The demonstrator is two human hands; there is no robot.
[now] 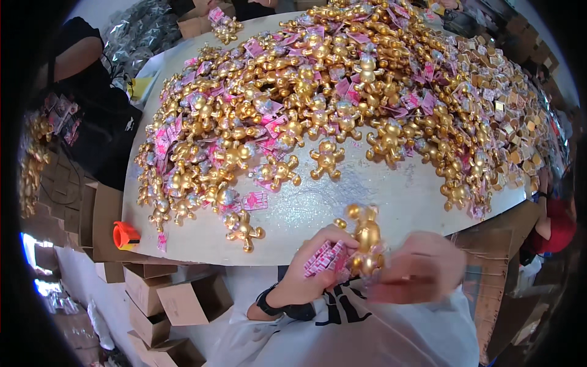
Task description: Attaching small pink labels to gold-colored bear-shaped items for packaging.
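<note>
Holds pink cards (324,259) in left hand (299,281), touching gold figure (368,235); cannot tell grip of right hand (425,264); shows open cardboard boxes (183,304) with unclear contents, lower left.

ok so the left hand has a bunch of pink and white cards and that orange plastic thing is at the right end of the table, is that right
Not quite: the head view shows the orange plastic thing at the table's left end. The left hand does have the pink and white cards.
</note>
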